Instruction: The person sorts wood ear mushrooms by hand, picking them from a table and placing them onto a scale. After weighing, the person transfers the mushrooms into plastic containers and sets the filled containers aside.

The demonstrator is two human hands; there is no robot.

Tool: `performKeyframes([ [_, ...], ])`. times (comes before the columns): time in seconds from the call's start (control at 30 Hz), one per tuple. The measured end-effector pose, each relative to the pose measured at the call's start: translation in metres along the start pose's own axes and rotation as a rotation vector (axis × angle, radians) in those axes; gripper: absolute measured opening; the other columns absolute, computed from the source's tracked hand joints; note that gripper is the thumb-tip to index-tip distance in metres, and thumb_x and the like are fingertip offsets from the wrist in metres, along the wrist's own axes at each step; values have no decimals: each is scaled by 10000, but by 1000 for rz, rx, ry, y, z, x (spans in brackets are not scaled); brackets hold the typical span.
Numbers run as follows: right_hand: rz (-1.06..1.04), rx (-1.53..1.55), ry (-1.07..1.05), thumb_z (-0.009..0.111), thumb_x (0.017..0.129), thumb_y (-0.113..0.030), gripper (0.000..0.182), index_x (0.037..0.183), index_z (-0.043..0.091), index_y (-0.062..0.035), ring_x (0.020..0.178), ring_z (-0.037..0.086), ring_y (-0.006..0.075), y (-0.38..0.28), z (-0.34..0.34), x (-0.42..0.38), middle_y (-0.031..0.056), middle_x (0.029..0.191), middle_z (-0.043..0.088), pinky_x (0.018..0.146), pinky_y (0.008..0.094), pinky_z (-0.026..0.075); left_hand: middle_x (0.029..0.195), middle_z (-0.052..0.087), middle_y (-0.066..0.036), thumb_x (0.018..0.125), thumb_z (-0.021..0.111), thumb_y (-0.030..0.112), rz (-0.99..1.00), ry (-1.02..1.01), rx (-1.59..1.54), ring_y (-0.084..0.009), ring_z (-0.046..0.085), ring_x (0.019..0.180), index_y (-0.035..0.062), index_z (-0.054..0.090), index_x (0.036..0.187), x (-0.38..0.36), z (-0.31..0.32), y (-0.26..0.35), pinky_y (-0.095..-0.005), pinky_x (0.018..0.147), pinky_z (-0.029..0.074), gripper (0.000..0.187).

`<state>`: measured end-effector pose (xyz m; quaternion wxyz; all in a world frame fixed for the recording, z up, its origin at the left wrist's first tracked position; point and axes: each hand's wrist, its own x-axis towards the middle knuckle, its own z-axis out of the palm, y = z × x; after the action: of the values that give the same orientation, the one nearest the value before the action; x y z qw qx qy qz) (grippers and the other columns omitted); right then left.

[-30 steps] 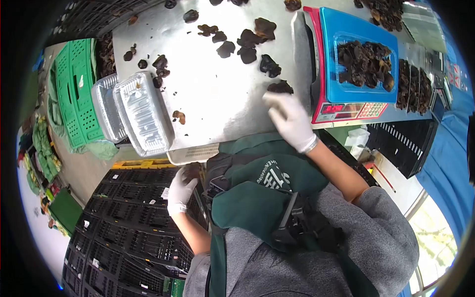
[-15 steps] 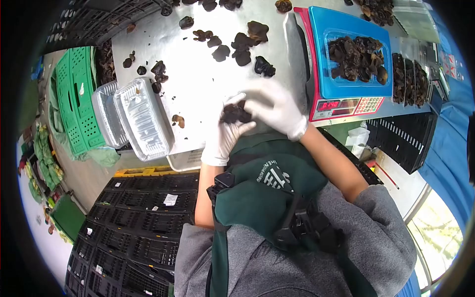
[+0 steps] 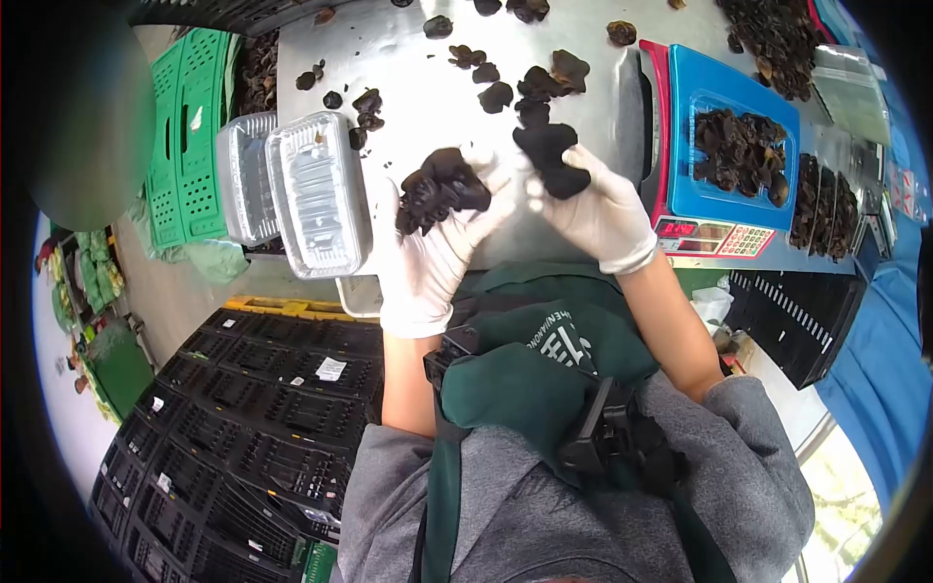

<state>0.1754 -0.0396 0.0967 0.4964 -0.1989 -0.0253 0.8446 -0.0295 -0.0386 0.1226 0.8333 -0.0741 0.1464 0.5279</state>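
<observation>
- Moved since the earlier frame: left hand (image 3: 428, 277) and right hand (image 3: 603, 214), then close together over one dark bundle, now apart, each with its own load.
- Clump (image 3: 442, 189), dark, glossy and folded; in the left hand, raised over the near part of the table (image 3: 418, 97); fingers curled about it.
- Flat piece (image 3: 556, 160), dark, lobed; in the right hand, raised beside the clump and apart from it; fingers closed narrowly on its edge.
- Loose pieces (image 3: 496, 95), dark to brown; scattered on the table beyond the hands.
- Clear trays, two, at the table's left side: near tray (image 3: 316, 199), far tray (image 3: 248, 185); the near one partly overlapping the other.
- Scale (image 3: 685, 199), blue top, red body, display lit; right of the right hand; on it, a filled tray (image 3: 701, 183) of dark pieces.
- Packed trays (image 3: 821, 209), in a row; right of the scale.
- Pile (image 3: 773, 49), dark pieces; beyond the scale.
- Green crate (image 3: 185, 136), left of the clear trays; black crates (image 3: 272, 389), stacked below at left.
</observation>
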Motion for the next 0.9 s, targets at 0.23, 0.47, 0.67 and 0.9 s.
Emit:
performKeyframes([
  [0.23, 43, 64, -112, 513, 975, -170, 366, 1294, 504, 9, 1018, 579, 243, 16, 23, -2, 155, 1247, 570, 893, 381, 489, 1352, 472, -213, 1020, 427, 241, 56, 49, -246, -338, 454, 1273, -47, 416, 1338, -4, -9, 6, -589, 1121, 329, 429],
  [0.47, -54, -252, -56, 542, 953, -121, 394, 1322, 468, -2, 1082, 567, 164, 18, 40, -6, 121, 1276, 555, 931, 316, 468, 1383, 481, -116, 962, 579, 191, 518, 220, 889, -243, 493, 1251, 26, 407, 1404, -8, 21, -20, -447, 1058, 437, 502],
  [0.67, -231, -736, 30, 654, 862, -24, 373, 1224, 565, -20, 1070, 541, 123, 20, 41, -9, 50, 1137, 567, 951, 300, 462, 1359, 477, -140, 750, 731, -41, 610, 231, 1133, -204, 512, 1202, 1, 381, 1421, -9, 25, -20, -333, 1042, 431, 758],
  [0.9, -392, -815, 203, 596, 893, -13, 337, 1228, 555, -9, 1040, 546, 114, 27, 41, -7, 48, 1119, 583, 924, 276, 463, 1489, 337, -183, 718, 789, -4, 773, 118, 1408, -268, 432, 1308, -7, 271, 1468, -15, 24, -18, -374, 1077, 408, 911],
])
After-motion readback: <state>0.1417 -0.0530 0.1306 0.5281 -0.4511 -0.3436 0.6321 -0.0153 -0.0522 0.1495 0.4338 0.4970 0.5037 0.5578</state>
